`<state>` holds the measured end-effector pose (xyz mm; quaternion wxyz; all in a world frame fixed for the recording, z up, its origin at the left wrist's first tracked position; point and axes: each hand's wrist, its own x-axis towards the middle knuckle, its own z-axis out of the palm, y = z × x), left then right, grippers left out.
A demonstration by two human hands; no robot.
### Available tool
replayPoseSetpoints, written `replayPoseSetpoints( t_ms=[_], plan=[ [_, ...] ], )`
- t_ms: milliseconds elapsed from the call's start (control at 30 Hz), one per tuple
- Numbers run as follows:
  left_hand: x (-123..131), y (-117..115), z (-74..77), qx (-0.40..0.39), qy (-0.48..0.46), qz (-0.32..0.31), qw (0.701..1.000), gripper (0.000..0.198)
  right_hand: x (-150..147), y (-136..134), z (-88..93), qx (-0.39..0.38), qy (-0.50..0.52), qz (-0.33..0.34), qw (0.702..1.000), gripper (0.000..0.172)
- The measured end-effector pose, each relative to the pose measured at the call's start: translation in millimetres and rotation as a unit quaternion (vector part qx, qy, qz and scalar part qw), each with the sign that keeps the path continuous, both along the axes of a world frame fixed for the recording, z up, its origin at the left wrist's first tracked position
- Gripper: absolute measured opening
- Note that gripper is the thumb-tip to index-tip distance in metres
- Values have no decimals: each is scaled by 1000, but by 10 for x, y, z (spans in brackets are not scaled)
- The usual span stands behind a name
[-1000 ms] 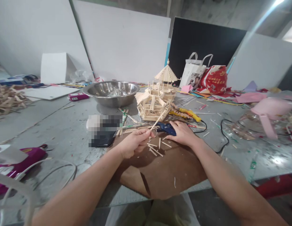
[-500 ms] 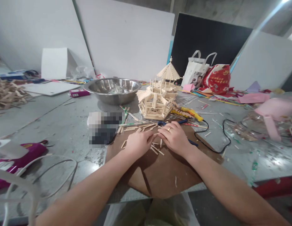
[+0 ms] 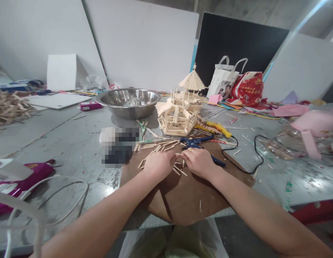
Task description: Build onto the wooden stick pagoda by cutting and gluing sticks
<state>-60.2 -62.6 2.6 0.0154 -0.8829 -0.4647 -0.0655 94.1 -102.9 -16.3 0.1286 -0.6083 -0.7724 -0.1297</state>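
Observation:
My left hand (image 3: 159,165) and my right hand (image 3: 198,162) meet over a brown board (image 3: 194,200), fingertips closed on the two ends of a short wooden stick (image 3: 178,155). Most of the stick is hidden by the fingers. Loose cut wooden sticks (image 3: 180,171) lie under and around both hands. Just beyond the right hand rests a blue hand tool like cutters or pliers (image 3: 191,142). Behind it stands a pavilion model (image 3: 178,116) built of pale wooden sticks, with a pointed roof.
A steel basin (image 3: 128,113) stands left of the model. To the right lies a yellow-handled corded tool (image 3: 218,129), its black cable curving over the table. A white cable (image 3: 85,186) loops at the left. Bags (image 3: 247,89) stand at the back; a pink-and-clear item (image 3: 311,130) lies far right.
My right hand has lowered slightly towards me and its fingers have curled in, uncovering more of the blue tool. The left hand has barely moved.

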Motion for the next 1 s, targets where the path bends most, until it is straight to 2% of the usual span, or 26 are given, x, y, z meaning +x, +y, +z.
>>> replayPoseSetpoints(
  t_ms=[267,433,567,767,933,1000],
  plan=[
    [27,-29,14,-25,-2,25,999,43,-88,-28,27,-32,1,-57,998,32],
    [-16,80,-7,-25,-46,48,997,44,14,16,79,-25,42,-95,994,33],
    [-66,204,-10,-48,-132,41,989,40,108,37,115,-24,118,-41,992,30],
    [28,208,20,-142,-255,-83,953,30,97,27,70,-52,171,36,983,45],
    [133,177,132,-195,-331,-98,918,25,76,45,21,-62,314,94,943,42],
    [144,226,211,-207,-356,-95,906,23,71,67,13,-56,375,94,921,37]
  ],
)
